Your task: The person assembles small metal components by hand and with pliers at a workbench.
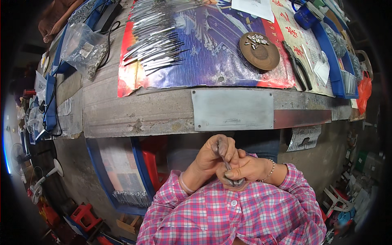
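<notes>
In front of my chest, below the table's edge, both hands are close together on one slim grey metal piece (227, 165). My left hand (212, 155) is closed, with its fingers pinching the upper end. Around the lower end my right hand (250, 170) is closed, its thumb pressed on it. Fingers cover much of the piece, so its exact kind is hidden. On the table beyond lies a large spread of slim metal rods (153, 45). To their right, a round brown dish (261, 59) holds several short silvery pieces (256, 39).
Black-handled pliers (300, 67) lie right of the dish. A blue bin (347, 77) and a blue mug (306, 16) stand at the far right. A metal plate (232, 110) covers the table's front edge. At left are a plastic bag (83, 49) and an open blue drawer (141, 171).
</notes>
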Demonstrator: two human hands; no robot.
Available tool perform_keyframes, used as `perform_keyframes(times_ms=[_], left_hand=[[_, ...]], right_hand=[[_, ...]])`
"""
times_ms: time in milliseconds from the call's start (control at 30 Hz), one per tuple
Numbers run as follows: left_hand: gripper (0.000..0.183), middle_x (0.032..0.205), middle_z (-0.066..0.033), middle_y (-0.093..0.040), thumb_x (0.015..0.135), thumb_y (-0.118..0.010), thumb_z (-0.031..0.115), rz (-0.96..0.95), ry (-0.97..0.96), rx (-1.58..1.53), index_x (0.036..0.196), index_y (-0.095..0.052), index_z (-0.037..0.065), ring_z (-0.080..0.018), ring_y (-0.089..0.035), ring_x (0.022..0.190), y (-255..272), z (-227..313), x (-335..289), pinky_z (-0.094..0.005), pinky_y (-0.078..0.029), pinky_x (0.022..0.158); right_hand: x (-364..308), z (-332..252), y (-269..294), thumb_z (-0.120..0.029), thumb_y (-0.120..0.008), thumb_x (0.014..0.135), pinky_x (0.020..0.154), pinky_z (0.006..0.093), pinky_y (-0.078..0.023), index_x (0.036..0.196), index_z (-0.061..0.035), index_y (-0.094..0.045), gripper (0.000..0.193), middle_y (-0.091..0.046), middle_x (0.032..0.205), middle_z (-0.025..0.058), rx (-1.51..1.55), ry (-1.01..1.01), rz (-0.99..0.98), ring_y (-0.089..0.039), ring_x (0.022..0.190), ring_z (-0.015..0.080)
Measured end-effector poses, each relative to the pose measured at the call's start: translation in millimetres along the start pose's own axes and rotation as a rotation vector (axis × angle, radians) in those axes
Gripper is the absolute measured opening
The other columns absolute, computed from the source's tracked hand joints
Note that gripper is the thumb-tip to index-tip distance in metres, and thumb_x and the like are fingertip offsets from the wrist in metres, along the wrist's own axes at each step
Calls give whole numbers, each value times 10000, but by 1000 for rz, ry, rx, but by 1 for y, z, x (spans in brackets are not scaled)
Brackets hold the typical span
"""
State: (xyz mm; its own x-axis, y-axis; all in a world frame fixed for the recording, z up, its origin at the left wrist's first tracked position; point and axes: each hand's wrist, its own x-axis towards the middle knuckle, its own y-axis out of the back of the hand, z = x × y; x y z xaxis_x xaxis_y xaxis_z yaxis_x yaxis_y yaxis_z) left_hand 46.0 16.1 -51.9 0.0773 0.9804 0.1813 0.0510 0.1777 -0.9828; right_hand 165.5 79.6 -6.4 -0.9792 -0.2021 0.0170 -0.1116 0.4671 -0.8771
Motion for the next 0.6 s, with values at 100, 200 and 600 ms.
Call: perform_keyframes(times_ms=[100,200,600], left_hand=[[173,869,-114,-591,901,-548,182,119,48,271,865,-581,16,-243,-591,948,-10,11,4,-383,-433,926],[178,1016,-140,-597,918,-521,149,239,91,675,970,-580,-10,-222,-553,1035,-23,18,-1,-350,-421,931],[238,787,-84,-617,955,-458,165,321,332,544,949,-570,-45,-160,-625,747,-38,7,-9,-268,-515,676]], right_hand=[[-4,-6,-7,-226,-388,986,650,204,-388,862,-6,-535,292,-473,790,5,-104,-80,236,-430,685,88],[-10,-7,-6,-224,-410,980,636,215,-408,902,-14,-565,272,-504,798,-5,100,-28,493,-473,700,85],[-24,-34,-9,-146,-639,834,627,209,-443,922,21,-587,196,-562,813,70,-464,340,778,-535,717,117]])
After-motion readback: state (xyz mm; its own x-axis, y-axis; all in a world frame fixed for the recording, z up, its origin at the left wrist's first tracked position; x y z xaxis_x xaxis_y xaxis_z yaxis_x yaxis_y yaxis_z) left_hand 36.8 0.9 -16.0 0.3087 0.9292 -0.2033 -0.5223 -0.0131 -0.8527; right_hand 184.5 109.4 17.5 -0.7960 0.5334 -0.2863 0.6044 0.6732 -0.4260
